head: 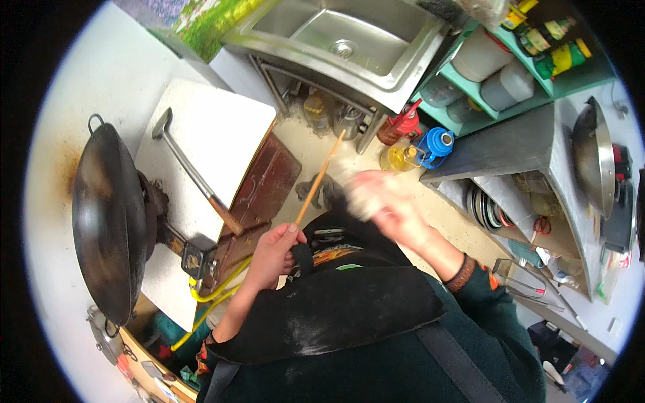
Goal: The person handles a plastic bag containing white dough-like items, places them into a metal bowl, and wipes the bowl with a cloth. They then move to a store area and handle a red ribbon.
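Note:
My left hand (274,252) grips a thin, tapering wooden stick (318,184), most likely a chopstick, which points up and away from me. A black cloth loop (302,259) of the apron hangs beside those fingers. Blurred by motion, my right hand (393,214) is to the right of the stick, apart from it. Something pale and cream-coloured (364,195) shows at its fingers, too smeared to name. Below both hands lies the black apron (342,310), marked with white powdery smudges.
On the left, a black wok (108,221) sits on a gas burner (199,257) with a yellow hose (221,287). A wood-handled ladle (186,156) lies on the white counter (227,116). Ahead is a steel sink (363,30); red (403,126) and blue (437,143) thermos flasks stand below.

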